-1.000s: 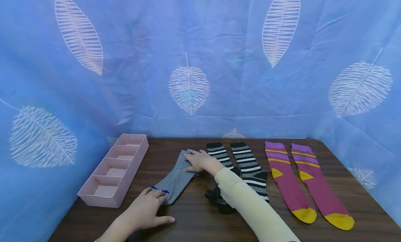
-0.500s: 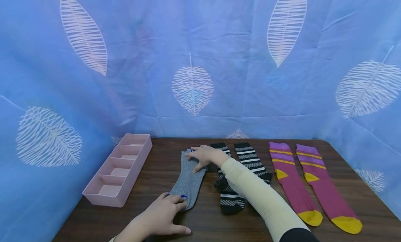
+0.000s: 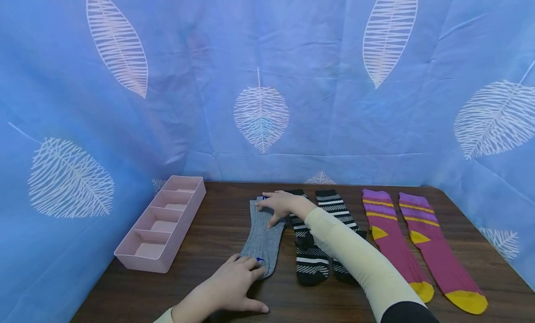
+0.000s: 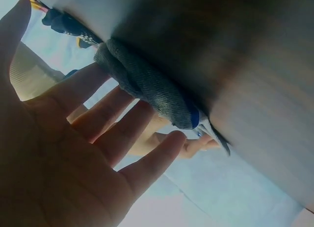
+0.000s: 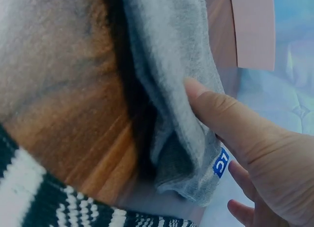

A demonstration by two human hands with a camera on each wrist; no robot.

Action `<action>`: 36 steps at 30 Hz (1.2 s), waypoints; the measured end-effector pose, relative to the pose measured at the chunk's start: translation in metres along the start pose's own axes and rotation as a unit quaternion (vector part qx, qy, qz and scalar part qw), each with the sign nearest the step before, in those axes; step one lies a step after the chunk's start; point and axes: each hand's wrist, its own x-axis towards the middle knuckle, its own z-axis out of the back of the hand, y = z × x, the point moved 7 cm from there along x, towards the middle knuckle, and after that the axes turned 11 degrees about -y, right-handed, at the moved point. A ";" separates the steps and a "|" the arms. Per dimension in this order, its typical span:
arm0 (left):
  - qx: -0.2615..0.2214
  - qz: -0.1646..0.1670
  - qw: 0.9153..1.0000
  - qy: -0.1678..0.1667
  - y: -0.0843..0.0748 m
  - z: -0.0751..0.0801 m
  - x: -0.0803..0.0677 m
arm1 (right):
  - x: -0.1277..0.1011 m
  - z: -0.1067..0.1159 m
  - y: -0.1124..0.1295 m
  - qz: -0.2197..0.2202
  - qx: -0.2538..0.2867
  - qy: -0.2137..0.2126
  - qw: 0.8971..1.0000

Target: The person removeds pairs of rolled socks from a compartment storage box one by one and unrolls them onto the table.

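Both hands lie flat with straight fingers on the ribbed grey knit sock [image 3: 262,239], pressing rather than clasping it — the right hand [image 3: 279,205] on its far cuff end, the left hand [image 3: 239,280] on its near toe end, where a small blue mark shows; in the right wrist view the thumb [image 5: 221,116] rests on the grey cloth beside a blue label. Over the last second the sock has swung from a slant to lie nearly square to the table edge, and it now sits closer to the black-and-white striped pair of socks [image 3: 317,242] just to its right — so, as I judge it, the grey sock is being straightened and smoothed in place. To the left of the grey sock, a little apart, stands the long pink plastic tray with four compartments [image 3: 188,211]. Further right of it, beyond the striped pair, lie two purple socks with yellow toes [image 3: 411,242], all on the dark wooden table [image 3: 217,230].
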 end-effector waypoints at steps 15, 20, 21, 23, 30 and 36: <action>-0.019 0.001 1.000 0.012 -0.006 0.000 0.004 | -0.020 0.009 0.003 0.043 0.011 -0.051 0.998; -0.056 -0.006 0.998 0.022 0.001 0.002 0.000 | -0.027 0.015 -0.005 0.031 0.002 -0.083 0.996; -0.059 -0.011 0.998 0.024 0.002 0.003 -0.001 | -0.027 0.016 -0.007 0.026 -0.002 -0.086 0.996; -0.060 -0.021 0.998 0.026 0.003 0.004 -0.002 | -0.028 0.016 -0.011 0.016 -0.012 -0.088 0.996; -0.038 -0.037 0.998 0.038 0.001 0.005 -0.003 | -0.028 0.009 -0.020 -0.011 -0.017 -0.068 0.997; -0.047 -0.023 0.997 0.053 0.002 0.002 -0.003 | -0.026 0.003 -0.026 -0.023 0.015 -0.039 0.999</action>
